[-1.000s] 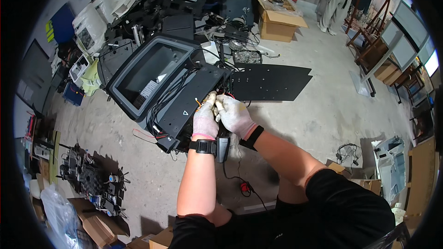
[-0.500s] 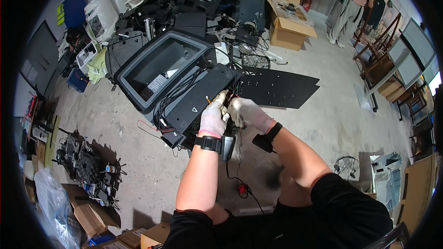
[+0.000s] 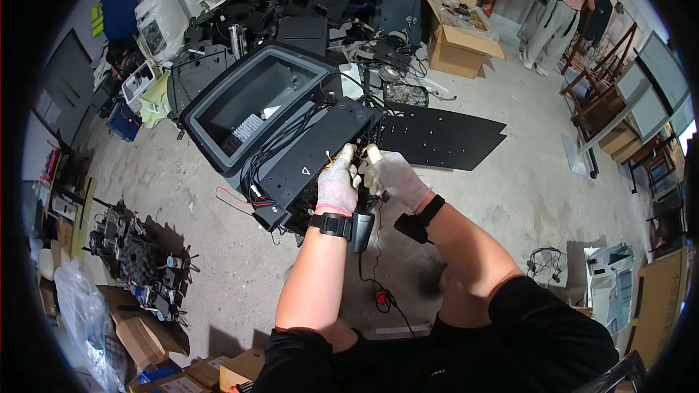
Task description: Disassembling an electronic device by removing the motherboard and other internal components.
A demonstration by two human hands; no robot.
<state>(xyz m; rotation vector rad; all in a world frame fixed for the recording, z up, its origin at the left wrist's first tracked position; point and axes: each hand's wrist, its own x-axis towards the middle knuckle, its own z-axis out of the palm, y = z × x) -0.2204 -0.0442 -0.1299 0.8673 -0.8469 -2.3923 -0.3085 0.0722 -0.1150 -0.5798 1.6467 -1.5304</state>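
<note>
A large black machine housing (image 3: 206,153) with an open tub lies on the floor in front of me. Along its near side runs a dark metal box (image 3: 313,147), with a loose bundle of black cables (image 3: 266,156) across it. At the box's right end, my white-gloved left hand (image 3: 338,182) has its fingers closed among thin wires. Beside it, my right hand (image 3: 394,178), gloved too, is curled with thumb and fingers drawn together. What either hand grips is too small and covered to make out. An orange wire (image 3: 330,161) sticks out by the left thumb.
A black flat panel (image 3: 444,140) lies right of the housing. Behind are a heap of dark parts (image 3: 306,0) and an open cardboard box (image 3: 459,54). A person (image 3: 559,11) stands at the far right bench. Black mechanical assemblies (image 3: 135,255) stand at left; a cable (image 3: 393,309) trails near me.
My right hand has turned slightly, its thumb and fingertips now raised near the box end. The left hand stays at nearly the same spot among the wires.
</note>
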